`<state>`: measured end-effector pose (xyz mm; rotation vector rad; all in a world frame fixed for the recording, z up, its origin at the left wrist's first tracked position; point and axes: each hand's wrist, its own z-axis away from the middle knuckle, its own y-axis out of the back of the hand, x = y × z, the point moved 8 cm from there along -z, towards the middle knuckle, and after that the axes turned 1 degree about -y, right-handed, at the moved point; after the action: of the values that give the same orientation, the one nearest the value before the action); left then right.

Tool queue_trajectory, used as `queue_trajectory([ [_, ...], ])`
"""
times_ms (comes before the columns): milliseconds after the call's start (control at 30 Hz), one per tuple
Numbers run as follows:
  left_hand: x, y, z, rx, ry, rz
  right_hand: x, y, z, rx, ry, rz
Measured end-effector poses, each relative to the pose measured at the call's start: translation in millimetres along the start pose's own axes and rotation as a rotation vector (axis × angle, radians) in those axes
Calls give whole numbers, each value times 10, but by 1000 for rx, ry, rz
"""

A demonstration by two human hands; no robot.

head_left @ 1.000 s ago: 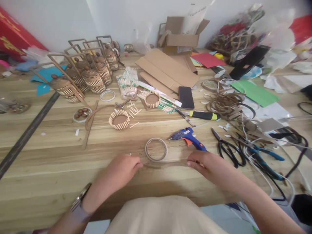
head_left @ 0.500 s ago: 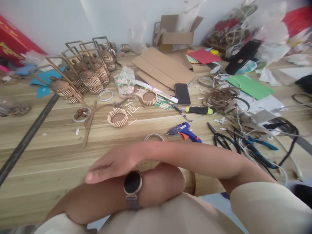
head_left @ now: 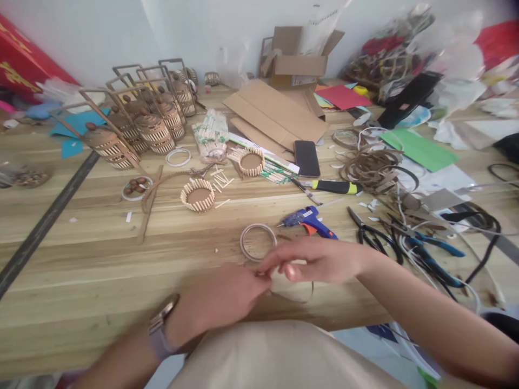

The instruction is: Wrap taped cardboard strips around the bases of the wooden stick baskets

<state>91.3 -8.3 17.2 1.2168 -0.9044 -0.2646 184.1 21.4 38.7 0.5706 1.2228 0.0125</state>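
Observation:
My left hand and my right hand meet near the front edge of the wooden table. Both pinch a thin brown strip that curves into a loop below my right hand. The fingertips touch at the middle. A tape ring lies flat just beyond the hands. A blue glue gun rests to the right of the ring. My left wrist carries a watch.
Two small stick-rimmed rings, several wooden lantern cages, a phone, a yellow-handled knife, scissors, blue pliers, coiled brown strips, cardboard and coloured paper crowd the table.
My arms were crossed half a second ago; now they are uncrossed and both hands have come together, bending the strip from a straight length into a loop.

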Motion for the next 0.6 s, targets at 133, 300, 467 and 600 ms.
queue_trajectory([
  [133,-296,-3,163,-103,178,246,304,-112,343,129,-213,44],
  [300,-616,-5,291,-20,348,243,643,-173,531,247,-430,240],
  [467,-791,112,477,184,379,139,655,-93,564,374,-332,544],
  [600,-551,437,798,675,207,-221,470,-114,790,710,-23,913],
])
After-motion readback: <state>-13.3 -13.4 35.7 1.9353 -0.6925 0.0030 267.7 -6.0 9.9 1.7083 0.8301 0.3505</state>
